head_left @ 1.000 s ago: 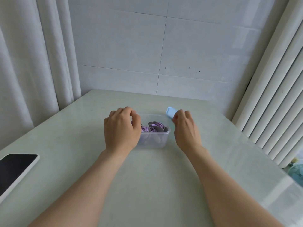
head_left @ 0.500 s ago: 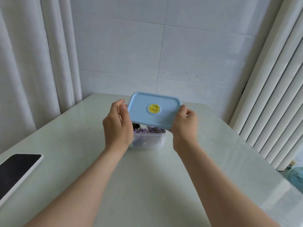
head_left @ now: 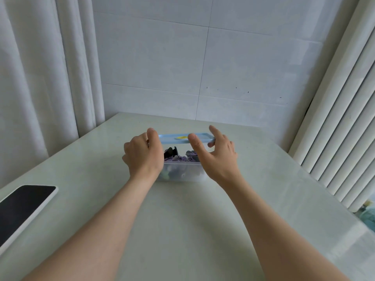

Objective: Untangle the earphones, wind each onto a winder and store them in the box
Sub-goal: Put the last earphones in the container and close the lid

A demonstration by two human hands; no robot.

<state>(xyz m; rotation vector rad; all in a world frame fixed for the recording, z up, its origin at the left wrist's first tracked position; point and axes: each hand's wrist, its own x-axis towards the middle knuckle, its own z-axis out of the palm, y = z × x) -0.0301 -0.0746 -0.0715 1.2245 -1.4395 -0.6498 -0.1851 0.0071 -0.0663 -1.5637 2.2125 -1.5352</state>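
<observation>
Gripping the blue lid [head_left: 178, 138] at both ends, we hold it level just above the clear box [head_left: 183, 176]. Our left hand [head_left: 143, 157] curls round the lid's left end with the thumb raised against the edge and the fingers hidden behind. Our right hand [head_left: 218, 157] pinches the right end, with the thumb across the near edge, the index finger pointing up past the far corner and the other fingers tucked under.

A gap shows between the lid and the box's near rim. Through it we see the purple earphones [head_left: 189, 159] heaped inside, with a black piece [head_left: 170, 153] just beside them on the left. We cannot tell whether each cord sits on a winder. The box stands on the counter [head_left: 182, 220] between our wrists, and a phone [head_left: 22, 205] lies well apart at the counter's left edge.

We judge the storing to be nearly done, with the earphones in the box and the closing in hand. The next move calls for lowering the lid squarely so its corners meet the rim, then pressing along the edges until it seats. The black piece stands high, near the lid's underside, so it may need nudging down first, or the lid could rock and fail to close.
</observation>
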